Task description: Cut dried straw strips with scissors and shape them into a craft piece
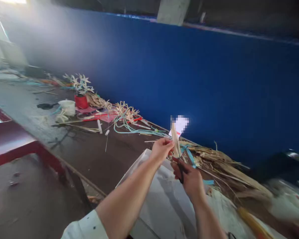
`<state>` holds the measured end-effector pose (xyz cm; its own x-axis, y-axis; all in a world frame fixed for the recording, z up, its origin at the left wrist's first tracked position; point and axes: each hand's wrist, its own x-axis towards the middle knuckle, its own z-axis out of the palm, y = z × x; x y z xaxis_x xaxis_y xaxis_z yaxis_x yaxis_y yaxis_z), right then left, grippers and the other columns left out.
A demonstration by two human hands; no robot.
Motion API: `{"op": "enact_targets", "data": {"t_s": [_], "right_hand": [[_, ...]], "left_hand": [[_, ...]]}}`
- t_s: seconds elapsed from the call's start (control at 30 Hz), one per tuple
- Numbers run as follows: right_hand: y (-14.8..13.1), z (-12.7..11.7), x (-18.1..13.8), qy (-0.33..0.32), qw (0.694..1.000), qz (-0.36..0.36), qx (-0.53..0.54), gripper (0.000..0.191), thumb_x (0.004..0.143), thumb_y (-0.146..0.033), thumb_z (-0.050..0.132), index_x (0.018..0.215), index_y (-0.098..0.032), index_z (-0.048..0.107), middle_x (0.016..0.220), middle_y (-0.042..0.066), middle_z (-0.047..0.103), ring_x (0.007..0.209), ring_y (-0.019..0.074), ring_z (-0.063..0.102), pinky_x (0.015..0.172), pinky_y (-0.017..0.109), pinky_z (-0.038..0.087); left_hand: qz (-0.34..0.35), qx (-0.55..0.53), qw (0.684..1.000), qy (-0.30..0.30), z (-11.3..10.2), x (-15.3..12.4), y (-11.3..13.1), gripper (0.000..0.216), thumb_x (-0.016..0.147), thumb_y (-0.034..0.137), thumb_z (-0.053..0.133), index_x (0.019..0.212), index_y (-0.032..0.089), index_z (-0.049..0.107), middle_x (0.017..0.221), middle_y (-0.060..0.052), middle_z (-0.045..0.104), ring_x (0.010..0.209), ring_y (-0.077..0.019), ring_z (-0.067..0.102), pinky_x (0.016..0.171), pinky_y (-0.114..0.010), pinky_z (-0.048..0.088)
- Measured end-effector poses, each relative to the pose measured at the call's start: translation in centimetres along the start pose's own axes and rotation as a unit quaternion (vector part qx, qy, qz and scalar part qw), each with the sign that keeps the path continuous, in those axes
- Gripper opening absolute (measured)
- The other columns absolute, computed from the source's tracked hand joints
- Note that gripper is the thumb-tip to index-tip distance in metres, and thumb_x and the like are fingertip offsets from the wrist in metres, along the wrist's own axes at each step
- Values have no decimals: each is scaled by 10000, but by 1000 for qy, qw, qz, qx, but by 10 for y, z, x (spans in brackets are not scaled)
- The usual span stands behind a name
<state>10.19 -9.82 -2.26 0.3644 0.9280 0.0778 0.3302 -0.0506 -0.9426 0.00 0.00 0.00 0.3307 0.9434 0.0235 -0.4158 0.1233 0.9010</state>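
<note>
My left hand (161,149) is closed in a pinch on a pale dried leaf strip (175,141) that stands upright between my two hands. Just below it, my right hand (189,177) is closed around a pair of scissors (180,171) with dark handles and a red part, held against the base of the strip. A light blue ribbon (189,154) runs beside the strip. Both hands hover over a white sheet (164,199) on the dark worktable (94,152).
A heap of dried leaves (226,166) lies right of my hands against the blue wall (189,83). Farther left are straw flowers (126,111), a red pot (81,101), a white bowl (67,107), teal cord (129,130). A red bench (12,142) stands at left.
</note>
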Motion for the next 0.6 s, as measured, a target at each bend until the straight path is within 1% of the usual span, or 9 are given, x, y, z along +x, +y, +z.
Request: {"op": "enact_targets", "data": {"t_s": [0.17, 0.27, 0.5, 0.6], "right_hand": [[-5, 2, -1, 9, 1000, -11, -11, 531, 648, -470, 687, 1061, -138, 660, 598, 13, 584, 527, 151, 525, 492, 269, 410], [-6, 2, -2, 8, 1000, -8, 1, 532, 645, -472, 687, 1069, -152, 661, 572, 0, 571, 511, 142, 512, 491, 265, 415], [-11, 2, -5, 13, 1000, 0, 2, 469, 648, -466, 684, 1004, -161, 685, 577, 1, 574, 522, 139, 516, 488, 249, 418], [-16, 3, -6, 16, 1000, -2, 1, 445, 645, -463, 685, 972, -161, 696, 545, -5, 555, 508, 133, 501, 483, 245, 419]], "left_hand": [[-41, -42, 998, -4, 0, -3, 3, 146, 697, 246, 632, 690, 117, 564, 562, 8, 551, 469, -52, 513, 470, -165, 442], [-49, -54, 997, -5, 1, -3, 4, 139, 699, 233, 636, 686, 115, 564, 552, 11, 547, 455, -50, 506, 473, -172, 453], [-14, -23, 1000, 8, 5, -5, 7, 81, 722, 167, 601, 682, 121, 548, 541, 18, 547, 495, -79, 548, 506, -208, 499], [1, -12, 1000, 14, 6, -7, 8, 71, 730, 161, 589, 688, 122, 548, 535, 19, 547, 492, -79, 545, 516, -219, 509]]}}
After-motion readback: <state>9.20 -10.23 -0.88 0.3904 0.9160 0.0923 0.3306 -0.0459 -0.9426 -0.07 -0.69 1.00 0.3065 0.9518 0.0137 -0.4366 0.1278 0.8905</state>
